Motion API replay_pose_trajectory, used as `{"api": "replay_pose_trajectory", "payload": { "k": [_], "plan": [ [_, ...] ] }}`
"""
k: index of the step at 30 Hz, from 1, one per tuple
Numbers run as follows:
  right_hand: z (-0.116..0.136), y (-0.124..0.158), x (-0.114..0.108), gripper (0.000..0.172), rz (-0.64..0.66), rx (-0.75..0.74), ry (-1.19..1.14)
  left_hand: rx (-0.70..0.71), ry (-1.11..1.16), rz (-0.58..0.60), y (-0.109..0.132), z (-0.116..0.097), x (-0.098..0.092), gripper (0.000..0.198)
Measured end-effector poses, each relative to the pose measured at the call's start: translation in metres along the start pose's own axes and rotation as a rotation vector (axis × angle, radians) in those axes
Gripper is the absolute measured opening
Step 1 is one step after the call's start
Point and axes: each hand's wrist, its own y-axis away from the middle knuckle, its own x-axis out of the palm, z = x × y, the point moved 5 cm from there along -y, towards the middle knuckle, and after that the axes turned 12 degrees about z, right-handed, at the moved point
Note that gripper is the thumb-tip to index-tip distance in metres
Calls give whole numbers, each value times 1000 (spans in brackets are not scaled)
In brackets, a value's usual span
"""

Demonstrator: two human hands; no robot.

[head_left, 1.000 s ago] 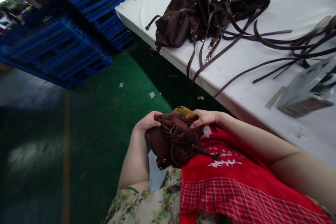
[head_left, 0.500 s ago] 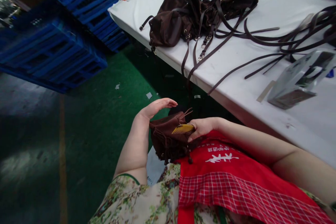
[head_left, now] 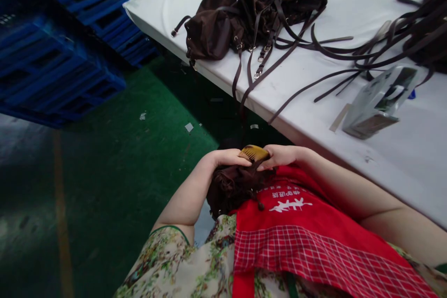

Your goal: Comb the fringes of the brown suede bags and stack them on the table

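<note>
A dark brown fringed suede bag point(head_left: 233, 187) lies in my lap against a red apron point(head_left: 307, 242). My left hand point(head_left: 223, 157) rests curled on the top of the bag. My right hand point(head_left: 281, 156) pinches a small yellow comb point(head_left: 253, 152) over the bag, right beside my left hand's fingertips. The comb's teeth point away from me. The lower part of the bag is hidden behind the apron.
A white table point(head_left: 307, 79) runs along the right, carrying a pile of brown bags point(head_left: 244, 14), several loose brown straps point(head_left: 349, 56) and a silvery packet point(head_left: 379, 102). Blue plastic pallets point(head_left: 59, 51) stand stacked at the upper left. Green floor point(head_left: 132, 158) lies below.
My left hand, lifted open off the bag half a second ago, has come back down onto it. My right hand has raised the comb to the bag's top edge.
</note>
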Motion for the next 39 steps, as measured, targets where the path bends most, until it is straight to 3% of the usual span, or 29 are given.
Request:
{"api": "replay_pose_trajectory", "payload": {
  "k": [3,5,8,13,17,22,27,31,34,37,39],
  "plan": [
    [8,0,-12,35,-38,-76,-63,-14,129,223,8,-1,13,38],
    [11,-4,-18,33,-73,-109,-103,37,275,258,14,-4,22,42],
    [12,-12,-24,29,-119,-138,-133,171,401,220,15,-12,34,46],
    [16,-27,-23,25,-55,-123,-126,283,250,161,-5,-22,51,33],
    [15,-27,-30,25,-70,-104,-132,293,370,37,-11,-15,49,33],
    [-17,-6,-39,36,-34,51,-152,320,607,-88,3,-4,43,35],
    [-39,12,-40,31,-231,143,-115,341,642,-120,6,-2,42,38],
    [-53,26,-36,32,-278,191,-63,381,629,-119,10,0,41,38],
    [-66,42,-40,36,-462,303,8,397,638,-155,14,3,38,38],
    [-56,52,-35,43,-691,335,110,411,645,-123,13,1,38,35],
    [-35,50,-22,41,-751,280,199,418,647,-92,12,-1,39,33]
  ]
}}
